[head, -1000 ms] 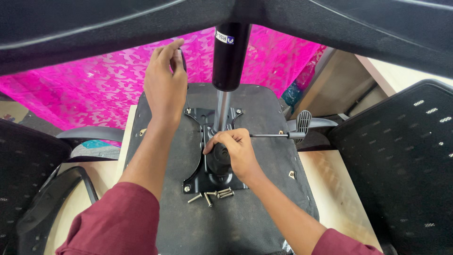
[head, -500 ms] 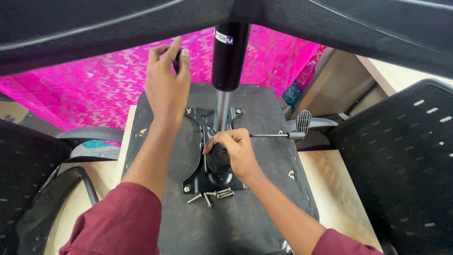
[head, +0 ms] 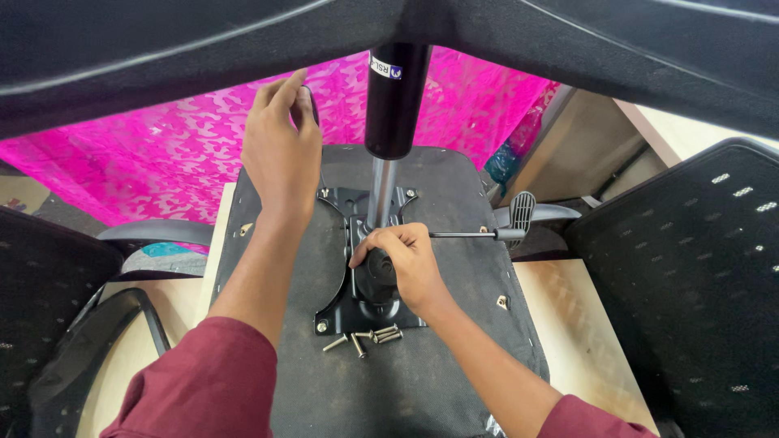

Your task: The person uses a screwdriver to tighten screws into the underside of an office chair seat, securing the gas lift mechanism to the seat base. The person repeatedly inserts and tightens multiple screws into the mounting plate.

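An upturned office chair seat (head: 454, 203) with a dark fabric underside lies on a wooden table (head: 568, 316). A black metal mechanism plate (head: 341, 304) is mounted on it, and a gas lift cylinder (head: 393, 97) rises from its middle. My left hand (head: 280, 150) reaches up and grips the chair base's black arm (head: 195, 57) overhead. My right hand (head: 406, 264) is closed around the black knob of the mechanism at the cylinder's foot. Several loose screws (head: 365, 337) lie just in front of the plate. A lever with a black handle (head: 511, 219) sticks out to the right.
Black mesh chair backs stand at the right (head: 690, 276) and left (head: 49, 276). A bright pink patterned cloth (head: 162, 154) lies beyond the seat. An armrest (head: 154, 231) shows at the left.
My left hand's fingers have shifted slightly on the overhead arm. The right hand stays on the knob.
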